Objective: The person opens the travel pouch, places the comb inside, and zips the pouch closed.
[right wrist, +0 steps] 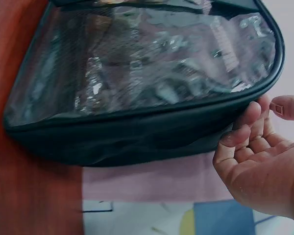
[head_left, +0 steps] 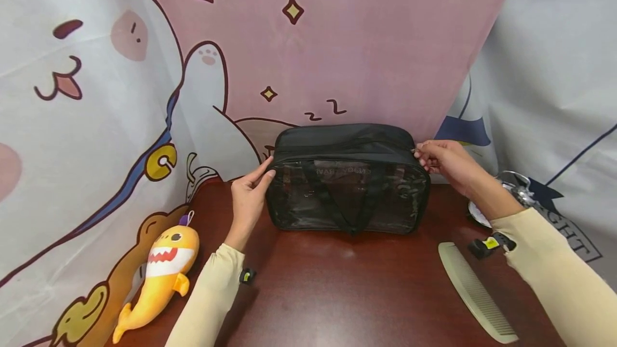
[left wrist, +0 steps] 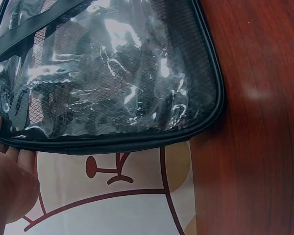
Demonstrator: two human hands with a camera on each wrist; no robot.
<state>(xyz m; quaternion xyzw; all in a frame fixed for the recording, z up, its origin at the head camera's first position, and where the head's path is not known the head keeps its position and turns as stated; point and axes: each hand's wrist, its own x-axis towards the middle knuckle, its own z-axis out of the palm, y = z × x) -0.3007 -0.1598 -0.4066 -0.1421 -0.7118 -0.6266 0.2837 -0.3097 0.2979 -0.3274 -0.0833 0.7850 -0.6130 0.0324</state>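
A black toiletry bag (head_left: 347, 191) with a see-through front and dark strap handles stands upright on the table, its top looking closed along the zipper. My left hand (head_left: 249, 197) pinches its upper left corner, thumb in front and fingers behind; the left wrist view shows this hand (left wrist: 12, 183) at the bag's rim. At the upper right corner, my right hand (head_left: 445, 162) pinches the end of the zipper, where a small shiny bit shows at the fingertips. Seen from the right wrist, the fingers of that hand (right wrist: 264, 156) are curled against the bag's side.
A yellow shark plush (head_left: 166, 269) lies at the left of the dark red table (head_left: 332, 293). A pale green comb (head_left: 474, 291) is at the front right. Behind the right forearm a shiny silver object (head_left: 518, 186) is partly hidden. Printed cloth (head_left: 376, 42) hangs behind the bag.
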